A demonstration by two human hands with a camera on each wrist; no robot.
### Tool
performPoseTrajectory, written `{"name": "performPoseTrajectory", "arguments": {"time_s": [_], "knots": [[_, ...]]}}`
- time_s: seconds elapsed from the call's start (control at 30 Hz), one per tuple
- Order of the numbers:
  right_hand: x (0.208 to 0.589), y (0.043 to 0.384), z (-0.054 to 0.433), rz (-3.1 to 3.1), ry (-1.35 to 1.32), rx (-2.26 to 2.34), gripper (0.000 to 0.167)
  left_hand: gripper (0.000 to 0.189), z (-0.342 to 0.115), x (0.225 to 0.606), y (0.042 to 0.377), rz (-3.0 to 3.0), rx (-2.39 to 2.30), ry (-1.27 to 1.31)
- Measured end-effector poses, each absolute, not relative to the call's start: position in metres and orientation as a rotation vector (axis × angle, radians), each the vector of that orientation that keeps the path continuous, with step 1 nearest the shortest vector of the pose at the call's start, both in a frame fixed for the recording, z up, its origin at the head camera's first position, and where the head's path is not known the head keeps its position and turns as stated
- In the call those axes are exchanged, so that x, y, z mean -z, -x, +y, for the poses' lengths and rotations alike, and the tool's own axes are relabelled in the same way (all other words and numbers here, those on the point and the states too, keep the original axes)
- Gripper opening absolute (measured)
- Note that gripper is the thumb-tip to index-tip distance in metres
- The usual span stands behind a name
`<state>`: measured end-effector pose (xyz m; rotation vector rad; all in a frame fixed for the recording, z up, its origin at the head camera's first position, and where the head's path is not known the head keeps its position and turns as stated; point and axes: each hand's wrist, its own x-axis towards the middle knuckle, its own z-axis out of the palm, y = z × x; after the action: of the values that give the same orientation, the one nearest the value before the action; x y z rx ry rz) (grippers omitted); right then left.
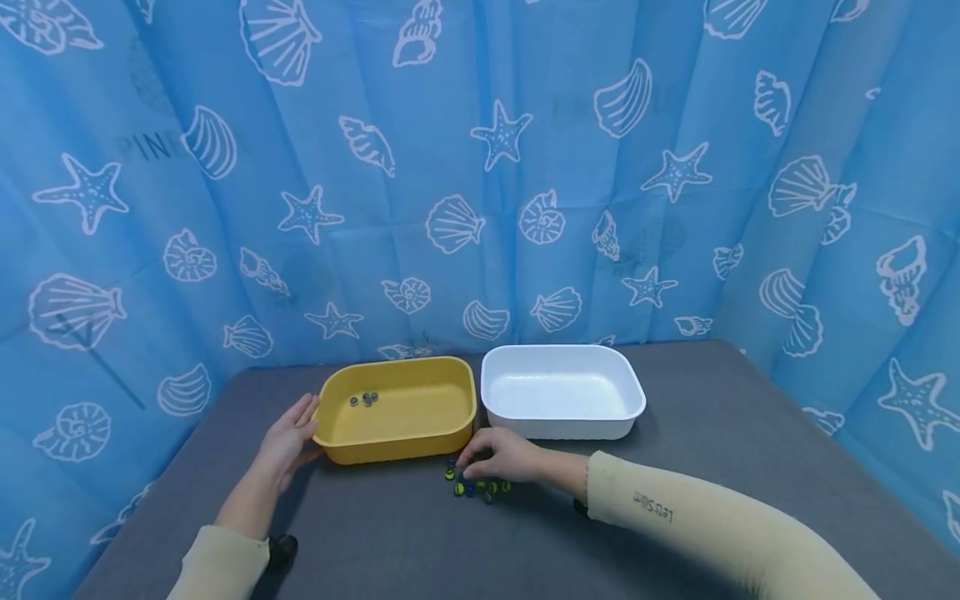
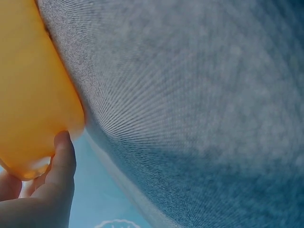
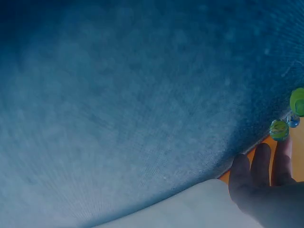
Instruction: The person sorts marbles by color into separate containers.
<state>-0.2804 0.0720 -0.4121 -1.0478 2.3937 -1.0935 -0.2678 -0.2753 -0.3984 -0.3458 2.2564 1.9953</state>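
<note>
My left hand [image 1: 288, 442] holds the left end of a yellow plastic tray [image 1: 405, 450], its thumb on the outer wall and its fingers at the corner. In the left wrist view, the thumb [image 2: 64, 161] presses against the yellow wall. Several small grey marbles [image 1: 367, 399] lie inside this tray, toward its left. Before the trays, my right hand [image 1: 506, 454] reaches down over a cluster of green-yellow and blue marbles [image 1: 481, 487], thumb and index finger bent toward them. A green marble [image 3: 279, 130] shows right at a fingertip in the right wrist view.
A white plastic tray [image 1: 566, 430] stands right of the yellow one, close beside it. Both sit on a dark grey cloth-covered table [image 1: 390, 533]. Behind hangs a blue curtain [image 1: 465, 167] printed with white shells and starfish.
</note>
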Motion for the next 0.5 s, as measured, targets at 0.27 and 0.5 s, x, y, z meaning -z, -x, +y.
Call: {"name": "performPoseTrajectory", "arguments": {"time_s": [0.27,0.5], "knots": [[0.4125,0.2808,0.0697,2.414,1.026,1.037,0.013,0.057,-0.276,0.3982,0.2689,2.237,-2.0,0.346],[0.4119,0.282,0.0662,2.412,0.969,1.008,0.013,0.058,-0.2753,0.3971,0.2671,2.242,-2.002,0.361]]}}
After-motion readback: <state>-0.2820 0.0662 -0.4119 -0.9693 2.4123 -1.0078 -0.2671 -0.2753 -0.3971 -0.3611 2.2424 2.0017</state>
